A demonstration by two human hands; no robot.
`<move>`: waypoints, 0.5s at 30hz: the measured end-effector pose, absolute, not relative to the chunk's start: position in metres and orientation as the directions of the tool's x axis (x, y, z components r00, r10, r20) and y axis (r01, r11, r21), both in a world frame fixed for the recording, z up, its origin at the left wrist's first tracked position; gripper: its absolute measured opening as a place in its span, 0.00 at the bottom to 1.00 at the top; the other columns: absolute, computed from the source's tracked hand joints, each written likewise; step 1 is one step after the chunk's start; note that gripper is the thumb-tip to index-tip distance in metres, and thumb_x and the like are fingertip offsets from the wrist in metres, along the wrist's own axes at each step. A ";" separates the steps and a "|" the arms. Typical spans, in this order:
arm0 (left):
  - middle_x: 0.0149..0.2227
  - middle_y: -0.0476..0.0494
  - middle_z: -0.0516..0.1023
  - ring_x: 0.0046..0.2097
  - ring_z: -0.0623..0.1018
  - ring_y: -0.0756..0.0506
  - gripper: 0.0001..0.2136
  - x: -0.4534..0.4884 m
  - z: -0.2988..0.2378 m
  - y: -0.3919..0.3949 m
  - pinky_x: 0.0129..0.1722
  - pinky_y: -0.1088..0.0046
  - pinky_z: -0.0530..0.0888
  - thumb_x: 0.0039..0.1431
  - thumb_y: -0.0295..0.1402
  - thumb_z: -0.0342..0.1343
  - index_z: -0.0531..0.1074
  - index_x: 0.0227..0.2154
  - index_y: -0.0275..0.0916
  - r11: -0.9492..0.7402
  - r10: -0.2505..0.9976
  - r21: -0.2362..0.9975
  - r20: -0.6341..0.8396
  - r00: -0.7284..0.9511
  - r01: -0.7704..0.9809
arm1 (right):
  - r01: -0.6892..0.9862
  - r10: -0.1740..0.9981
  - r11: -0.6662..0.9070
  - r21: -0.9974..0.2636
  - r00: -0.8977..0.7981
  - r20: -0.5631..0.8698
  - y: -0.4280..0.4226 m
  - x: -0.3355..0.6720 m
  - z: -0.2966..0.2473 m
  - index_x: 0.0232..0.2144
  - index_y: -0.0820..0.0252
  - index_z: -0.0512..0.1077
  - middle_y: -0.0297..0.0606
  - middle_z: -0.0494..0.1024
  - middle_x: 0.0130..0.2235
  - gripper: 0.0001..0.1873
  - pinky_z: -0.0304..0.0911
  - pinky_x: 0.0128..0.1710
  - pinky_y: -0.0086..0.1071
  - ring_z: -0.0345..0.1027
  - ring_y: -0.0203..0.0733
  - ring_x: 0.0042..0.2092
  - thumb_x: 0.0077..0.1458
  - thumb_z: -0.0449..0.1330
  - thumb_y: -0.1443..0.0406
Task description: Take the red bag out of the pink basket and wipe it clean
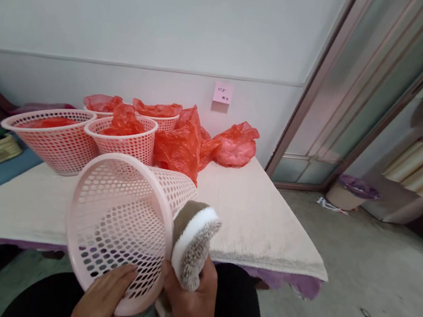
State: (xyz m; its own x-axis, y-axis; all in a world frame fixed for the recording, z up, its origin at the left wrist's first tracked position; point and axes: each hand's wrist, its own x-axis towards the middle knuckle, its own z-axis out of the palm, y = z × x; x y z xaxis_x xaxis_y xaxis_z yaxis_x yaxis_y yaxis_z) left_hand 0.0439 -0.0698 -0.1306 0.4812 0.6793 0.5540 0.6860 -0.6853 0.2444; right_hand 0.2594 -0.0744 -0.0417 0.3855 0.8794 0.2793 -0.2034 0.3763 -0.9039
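My left hand (103,295) grips the lower rim of an empty pink perforated basket (124,219), tipped on its side with its mouth facing me. My right hand (195,303) is closed around a folded grey-and-white cloth (193,245), which presses against the basket's right outer wall. Both hands are low in the view, above my dark-trousered lap.
A table with a cream cover (257,222) stands ahead, holding several pink baskets (51,136) lined with red plastic bags (182,144). A pink note (223,92) sticks to the wall. A bin (352,191) sits on the concrete floor by the glass door at right.
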 end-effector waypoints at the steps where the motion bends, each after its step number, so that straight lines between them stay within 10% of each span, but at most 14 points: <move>1: 0.54 0.42 0.79 0.52 0.79 0.40 0.32 0.043 -0.128 -0.066 0.52 0.69 0.75 0.52 0.24 0.59 0.66 0.61 0.50 -0.700 0.656 0.214 0.570 0.495 0.682 | -0.207 0.873 0.389 -0.898 0.393 0.288 -0.071 0.261 -0.034 0.33 0.59 0.73 0.34 0.77 0.28 0.09 0.68 0.27 0.29 0.69 0.38 0.27 0.50 0.66 0.61; 4: 0.52 0.43 0.80 0.51 0.80 0.42 0.26 0.049 -0.114 -0.062 0.53 0.71 0.74 0.54 0.25 0.58 0.71 0.57 0.50 -0.696 0.675 0.286 0.576 0.462 0.659 | -0.179 0.863 0.427 -0.886 0.371 0.341 -0.069 0.259 -0.021 0.34 0.59 0.73 0.34 0.78 0.30 0.08 0.69 0.29 0.29 0.71 0.39 0.30 0.53 0.64 0.61; 10: 0.43 0.44 0.84 0.48 0.81 0.37 0.09 0.080 -0.069 -0.081 0.52 0.69 0.74 0.53 0.37 0.63 0.82 0.38 0.48 -0.361 0.924 0.823 0.380 0.047 0.439 | 0.212 0.726 0.639 -0.739 0.151 0.671 -0.077 0.228 -0.057 0.49 0.59 0.70 0.41 0.75 0.38 0.22 0.69 0.37 0.36 0.71 0.45 0.39 0.51 0.56 0.67; 15: 0.39 0.46 0.85 0.47 0.81 0.37 0.17 0.078 -0.049 -0.096 0.51 0.71 0.75 0.43 0.46 0.69 0.82 0.35 0.45 0.033 0.942 0.952 0.072 -0.328 0.305 | 0.462 0.647 0.542 -0.702 0.304 0.700 -0.045 0.247 -0.101 0.42 0.59 0.70 0.39 0.71 0.34 0.17 0.65 0.33 0.35 0.67 0.44 0.36 0.50 0.51 0.71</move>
